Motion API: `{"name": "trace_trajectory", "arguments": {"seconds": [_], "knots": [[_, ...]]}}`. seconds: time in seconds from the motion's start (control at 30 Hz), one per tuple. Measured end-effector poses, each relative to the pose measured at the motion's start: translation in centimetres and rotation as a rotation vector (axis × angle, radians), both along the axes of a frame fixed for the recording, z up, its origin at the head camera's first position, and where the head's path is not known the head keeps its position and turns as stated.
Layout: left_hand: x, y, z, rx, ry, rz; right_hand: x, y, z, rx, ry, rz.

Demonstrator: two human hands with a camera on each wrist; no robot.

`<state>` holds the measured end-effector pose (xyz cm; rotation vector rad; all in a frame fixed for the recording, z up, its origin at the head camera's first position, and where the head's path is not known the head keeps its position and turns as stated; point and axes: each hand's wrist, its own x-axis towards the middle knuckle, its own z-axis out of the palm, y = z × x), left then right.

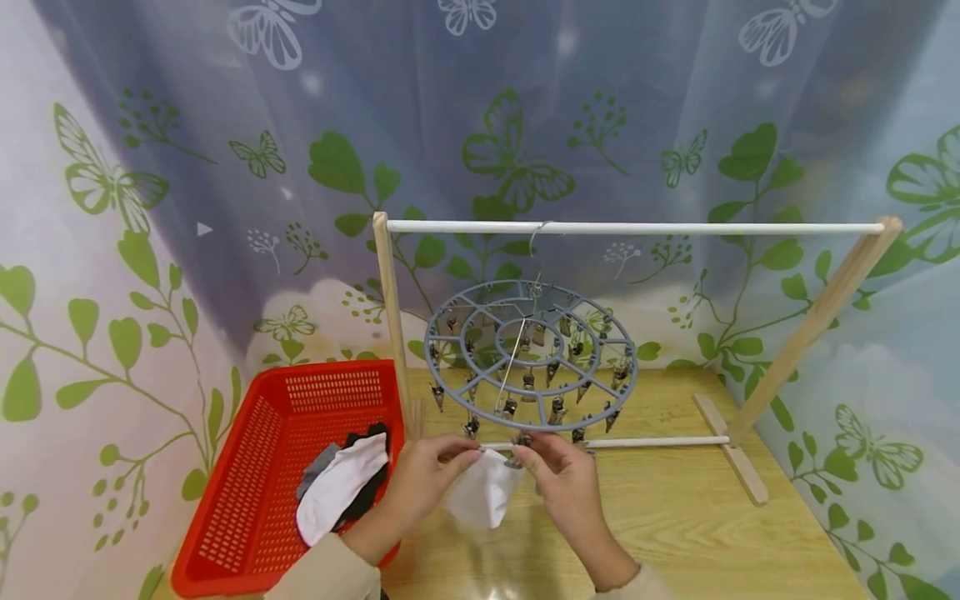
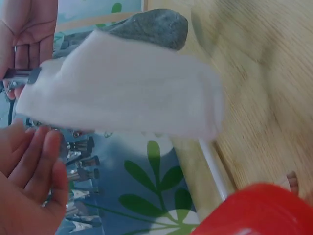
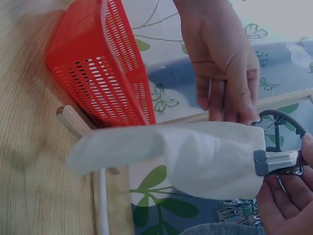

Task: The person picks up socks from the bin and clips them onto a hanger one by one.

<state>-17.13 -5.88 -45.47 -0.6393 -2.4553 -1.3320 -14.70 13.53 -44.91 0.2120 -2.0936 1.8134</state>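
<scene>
Behind: blue-grey fabric curtain (image 1: 630, 92) in green butterfly-and-leaf print. Left: pale pinkish printed hanging (image 1: 90, 267). Right: pale blue printed hanging (image 1: 911, 350). Below: yellowish wood-grain tabletop (image 1: 660, 525).

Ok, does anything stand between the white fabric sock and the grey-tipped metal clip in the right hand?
Nothing visible: the clip overlaps the edge of the sock in the right wrist view.

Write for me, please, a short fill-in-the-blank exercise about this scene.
1. The perforated red plastic basket stands to the ____ of the light wooden rack.
2. The round grey plastic hanger hangs from a straight, slim rod whose colour is ____.
3. The grey-tipped metal clip on the white fabric sock is held by the person's ____ hand.

Missing words: left; white; right.
</scene>
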Motion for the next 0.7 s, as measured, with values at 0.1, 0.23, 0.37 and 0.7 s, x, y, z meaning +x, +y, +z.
{"name": "trace_trajectory", "arguments": {"seconds": [0.1, 0.23, 0.37, 0.7], "knots": [[-0.3, -0.5, 0.0, 0.043, 0.21, 0.069, 0.1, 0.1, 0.0, -0.017, -0.014, 0.007], [-1.0, -1.3, 0.3, 0.07, 0.533, 0.145, 0.1, 0.2, 0.1, -0.037, -0.056, 0.009], [-1.9, -1.9, 1.1, 0.069, 0.691, 0.136, 0.2, 0.3, 0.1, -0.037, -0.09, -0.014], [-4.0, -2.7, 2.2, -0.015, 0.7, 0.085, 0.4, 0.9, -0.5, -0.078, -0.079, -0.024]]}}
